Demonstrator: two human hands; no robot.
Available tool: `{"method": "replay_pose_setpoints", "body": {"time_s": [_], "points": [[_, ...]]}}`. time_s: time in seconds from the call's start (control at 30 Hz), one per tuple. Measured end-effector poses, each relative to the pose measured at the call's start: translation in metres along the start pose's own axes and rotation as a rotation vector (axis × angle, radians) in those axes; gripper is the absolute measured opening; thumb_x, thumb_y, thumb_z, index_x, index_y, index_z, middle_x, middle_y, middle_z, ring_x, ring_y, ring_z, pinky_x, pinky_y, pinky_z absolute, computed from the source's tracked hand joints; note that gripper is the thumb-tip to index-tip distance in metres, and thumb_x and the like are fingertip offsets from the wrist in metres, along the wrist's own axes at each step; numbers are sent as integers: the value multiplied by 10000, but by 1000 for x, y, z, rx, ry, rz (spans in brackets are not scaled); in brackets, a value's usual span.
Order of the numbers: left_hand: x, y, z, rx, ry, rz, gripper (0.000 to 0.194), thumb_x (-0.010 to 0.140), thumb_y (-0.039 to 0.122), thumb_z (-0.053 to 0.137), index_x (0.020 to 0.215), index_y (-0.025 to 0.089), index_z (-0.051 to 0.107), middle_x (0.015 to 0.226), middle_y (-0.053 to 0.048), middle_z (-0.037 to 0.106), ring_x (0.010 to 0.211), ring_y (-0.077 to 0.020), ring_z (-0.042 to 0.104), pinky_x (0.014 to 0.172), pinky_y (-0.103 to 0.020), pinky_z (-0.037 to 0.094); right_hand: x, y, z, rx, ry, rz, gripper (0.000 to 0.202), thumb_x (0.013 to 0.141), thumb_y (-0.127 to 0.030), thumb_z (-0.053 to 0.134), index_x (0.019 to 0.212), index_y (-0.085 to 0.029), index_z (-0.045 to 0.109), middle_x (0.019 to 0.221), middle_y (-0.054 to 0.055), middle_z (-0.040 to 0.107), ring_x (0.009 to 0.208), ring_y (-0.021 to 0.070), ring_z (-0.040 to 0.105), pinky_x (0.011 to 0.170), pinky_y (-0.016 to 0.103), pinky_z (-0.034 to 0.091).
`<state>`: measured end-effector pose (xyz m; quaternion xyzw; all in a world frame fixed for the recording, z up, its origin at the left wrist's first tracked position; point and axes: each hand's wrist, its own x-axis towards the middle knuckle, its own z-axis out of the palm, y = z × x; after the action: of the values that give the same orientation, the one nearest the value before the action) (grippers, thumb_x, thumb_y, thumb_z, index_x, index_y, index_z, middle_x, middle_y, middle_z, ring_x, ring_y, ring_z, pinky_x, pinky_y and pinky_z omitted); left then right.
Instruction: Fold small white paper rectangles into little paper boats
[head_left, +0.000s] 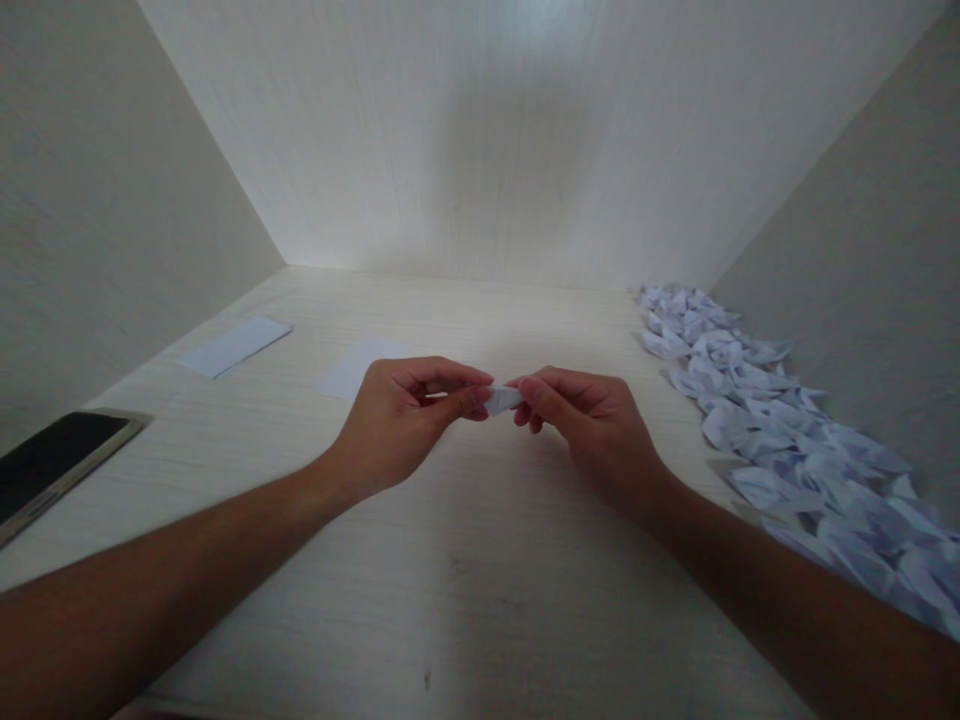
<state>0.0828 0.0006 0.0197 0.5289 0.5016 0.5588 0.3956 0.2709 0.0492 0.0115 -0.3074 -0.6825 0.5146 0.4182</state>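
A small folded piece of white paper is held between both hands near the middle of the view, above the pale table. On its left side, my left hand pinches it between thumb and fingers. My right hand grips the other end, also with thumb and fingers closed. Behind my left hand lies a flat white sheet, partly covered by that hand. The fingers hide both ends of the folded paper.
A long pile of folded white papers runs along the right wall. A stack of white paper strips lies at the back left. A phone rests at the left edge. Pale walls enclose the table's back and sides.
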Motion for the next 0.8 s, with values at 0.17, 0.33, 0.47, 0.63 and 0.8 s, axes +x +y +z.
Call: {"method": "replay_pose_setpoints", "body": {"time_s": [0.17, 0.33, 0.47, 0.63, 0.8], "points": [[0, 0, 2, -66, 21, -50, 129, 705, 230, 872, 814, 188, 816, 719, -24, 792, 625, -160, 745, 617, -240, 622, 2, 5, 2, 194, -39, 164, 203, 841, -384, 746, 799, -189, 788, 699, 19, 722, 661, 124, 635, 647, 263, 498], [0, -5, 3, -113, 34, -103, 106, 725, 194, 851, 827, 191, 821, 730, -22, 796, 634, -150, 744, 663, -252, 639, 4, 0, 2, 115, -14, 192, 151, 811, -316, 782, 863, -177, 805, 691, 20, 750, 642, 118, 655, 657, 258, 518], [-1, -7, 3, -128, 28, -122, 109, 726, 191, 847, 831, 182, 820, 737, -26, 795, 631, -147, 739, 681, -270, 647, 5, -3, 0, 8, -9, 189, 127, 802, -286, 786, 851, -169, 797, 671, 18, 751, 620, 123, 666, 634, 256, 521], [-2, -9, 3, -91, -4, -122, 125, 730, 212, 850, 840, 168, 812, 744, -29, 795, 643, -151, 744, 673, -254, 637, 3, 0, 0, -228, -12, 72, 101, 859, -241, 715, 824, -166, 772, 650, 8, 734, 591, 121, 649, 593, 251, 483], [-1, -9, 1, -28, -35, -107, 148, 755, 237, 835, 871, 155, 795, 763, -32, 795, 669, -157, 756, 667, -240, 622, 1, 1, 2, -355, -25, 14, 150, 897, -241, 663, 807, -158, 747, 657, 7, 724, 580, 117, 625, 571, 247, 457]]}}
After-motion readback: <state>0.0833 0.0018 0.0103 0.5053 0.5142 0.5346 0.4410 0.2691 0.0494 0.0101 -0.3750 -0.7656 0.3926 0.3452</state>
